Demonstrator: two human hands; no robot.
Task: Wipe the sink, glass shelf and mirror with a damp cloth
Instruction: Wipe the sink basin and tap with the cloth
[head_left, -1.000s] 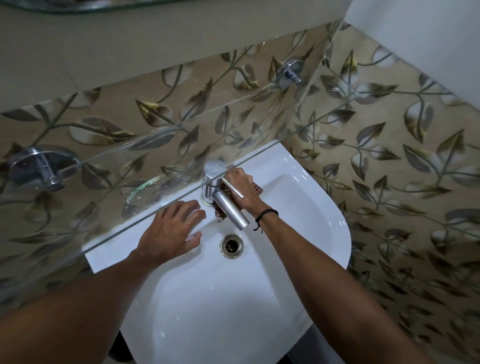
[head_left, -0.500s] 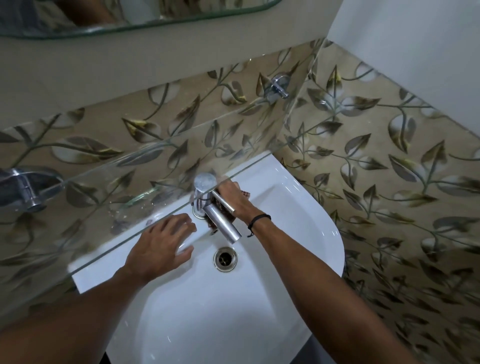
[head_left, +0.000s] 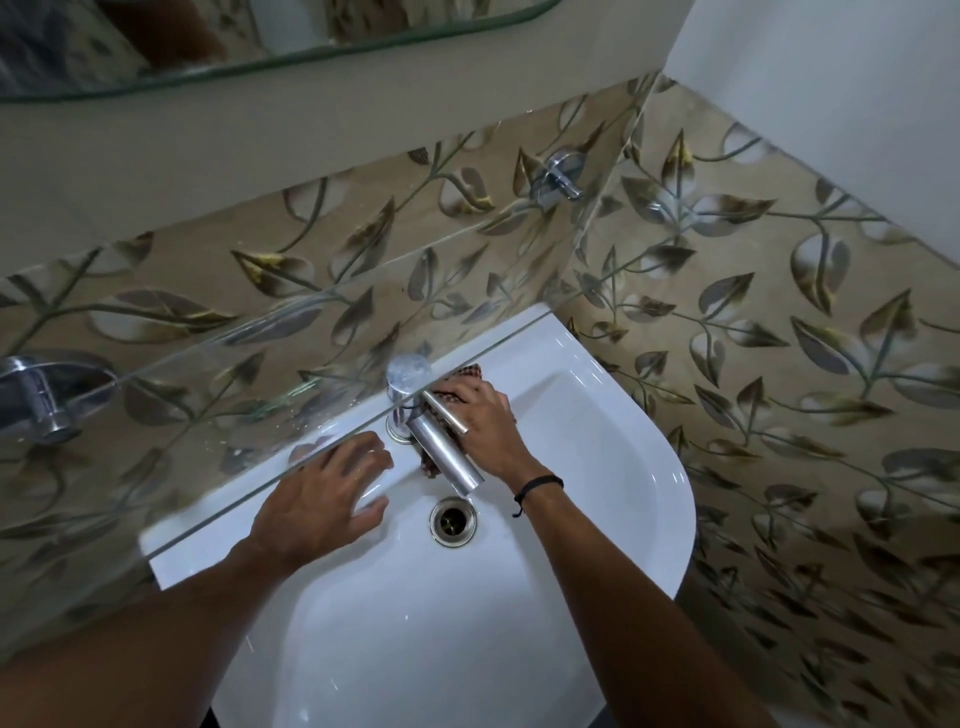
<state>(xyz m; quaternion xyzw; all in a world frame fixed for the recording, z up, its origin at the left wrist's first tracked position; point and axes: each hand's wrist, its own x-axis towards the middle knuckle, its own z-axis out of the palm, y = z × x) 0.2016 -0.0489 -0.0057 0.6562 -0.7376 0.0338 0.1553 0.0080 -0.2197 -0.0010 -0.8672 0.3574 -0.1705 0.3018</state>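
A white sink (head_left: 613, 467) stands in the corner, with a chrome tap (head_left: 441, 447) at its back rim. My right hand (head_left: 485, 423) presses a dark checked cloth (head_left: 470, 375) onto the rim just right of the tap, fingers spread over the cloth. My left hand (head_left: 322, 493) rests flat on the sink's left rim, fingers spread, holding nothing. A clear glass shelf (head_left: 218, 332) juts out above the sink's back edge. The lower edge of the mirror (head_left: 260, 36) shows at the top.
The drain (head_left: 453, 521) sits in the basin below the spout. Chrome shelf brackets (head_left: 558, 176) hold the glass at both ends. Leaf-patterned tiles cover both walls; the right wall closes off the sink's right side.
My right hand has moved with the cloth from behind the spout to the rim at the tap's right. My left hand stays put. The view has tilted up, showing more mirror.
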